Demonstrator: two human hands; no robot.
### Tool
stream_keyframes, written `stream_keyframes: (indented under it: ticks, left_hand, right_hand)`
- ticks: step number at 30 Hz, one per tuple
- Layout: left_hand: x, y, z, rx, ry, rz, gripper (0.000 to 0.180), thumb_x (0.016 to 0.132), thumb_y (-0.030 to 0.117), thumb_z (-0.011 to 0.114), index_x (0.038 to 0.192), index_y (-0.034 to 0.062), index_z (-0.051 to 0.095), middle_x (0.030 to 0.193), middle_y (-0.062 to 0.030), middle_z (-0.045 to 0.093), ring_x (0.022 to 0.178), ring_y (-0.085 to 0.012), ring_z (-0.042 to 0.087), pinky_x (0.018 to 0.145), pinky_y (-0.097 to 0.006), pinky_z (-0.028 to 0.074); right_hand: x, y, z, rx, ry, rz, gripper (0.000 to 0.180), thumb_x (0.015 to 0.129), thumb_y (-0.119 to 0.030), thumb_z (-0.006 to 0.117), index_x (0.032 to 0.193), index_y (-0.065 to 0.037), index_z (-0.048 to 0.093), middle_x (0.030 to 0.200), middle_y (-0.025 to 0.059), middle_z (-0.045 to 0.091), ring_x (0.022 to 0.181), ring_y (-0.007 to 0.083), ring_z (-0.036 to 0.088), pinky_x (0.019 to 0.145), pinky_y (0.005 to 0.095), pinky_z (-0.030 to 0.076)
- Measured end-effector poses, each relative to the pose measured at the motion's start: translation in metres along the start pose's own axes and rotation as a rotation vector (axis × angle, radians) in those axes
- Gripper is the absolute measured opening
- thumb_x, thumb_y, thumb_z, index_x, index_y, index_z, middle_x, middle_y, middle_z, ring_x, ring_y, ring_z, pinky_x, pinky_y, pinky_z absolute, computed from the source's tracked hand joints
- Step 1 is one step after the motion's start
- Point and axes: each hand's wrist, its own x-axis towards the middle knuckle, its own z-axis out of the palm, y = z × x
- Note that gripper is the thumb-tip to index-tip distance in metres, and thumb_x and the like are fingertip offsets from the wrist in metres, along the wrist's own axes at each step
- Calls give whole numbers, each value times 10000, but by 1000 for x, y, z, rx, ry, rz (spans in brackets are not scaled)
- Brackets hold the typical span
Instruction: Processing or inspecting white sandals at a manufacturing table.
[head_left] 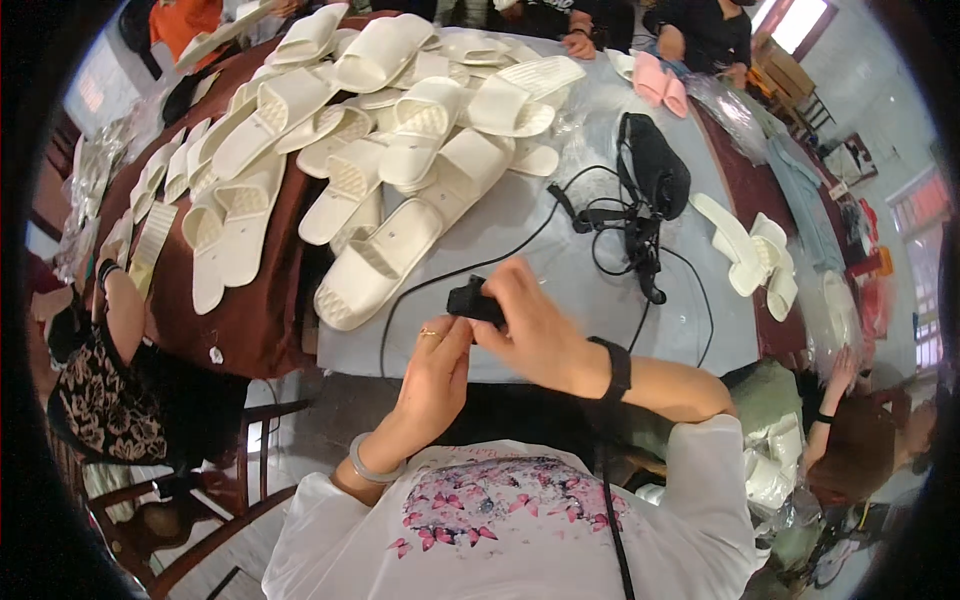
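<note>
In front of my chest, both hands are close together above the near edge of the table. My right hand (535, 325), a black band on its wrist, grips a small black boxy device (474, 301) between thumb and fingers. My left hand (435, 368), wearing a ring and a pale bangle, is closed just below it. Its fingertips meet those of the right hand; what they pinch, if anything, is hidden. Beyond my hands lies a big heap of white slippers (388, 255). To the right of the heap is a black pouch (655, 168) with tangled straps and cables.
A black cable (470, 268) curves across the grey table cover (560, 345). A pink pair of slippers (660, 85) lies at the far right, more white slippers (765, 262) nearer. People sit around the table. A wooden chair (225, 510) stands at the lower left.
</note>
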Motion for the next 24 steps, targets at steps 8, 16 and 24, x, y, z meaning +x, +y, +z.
stream_keyframes:
  ticks: [8, 16, 24]
  left_hand:
    - [13, -7, 25, -384, 227, -32, 403, 863, -92, 356, 1264, -77, 393, 1352, -168, 364, 1271, -255, 321, 1034, -332, 254]
    - [18, -14, 9, -521, 146, 5, 326, 836, -108, 393, 1136, -93, 517, 1344, -177, 376, 1191, -304, 437, 964, -366, 383]
    - [20, 7, -6, -844, 197, -134, 548, 842, -94, 361, 1367, -20, 223, 1466, -113, 140, 1291, -318, 295, 1003, -355, 329]
  right_hand:
    - [-8, 3, 6, 172, 141, -102, 408, 762, -42, 599, 1082, -1, 351, 976, 188, 413, 852, 347, 493, 708, 359, 443]
    - [-3, 10, -4, -5, 194, -433, 347, 678, -39, 687, 969, -36, 497, 888, 124, 546, 776, 300, 549, 657, 359, 473]
    - [1, -6, -3, 120, 17, -440, 435, 757, -80, 638, 1130, -19, 423, 919, 151, 531, 768, 323, 530, 662, 380, 451]
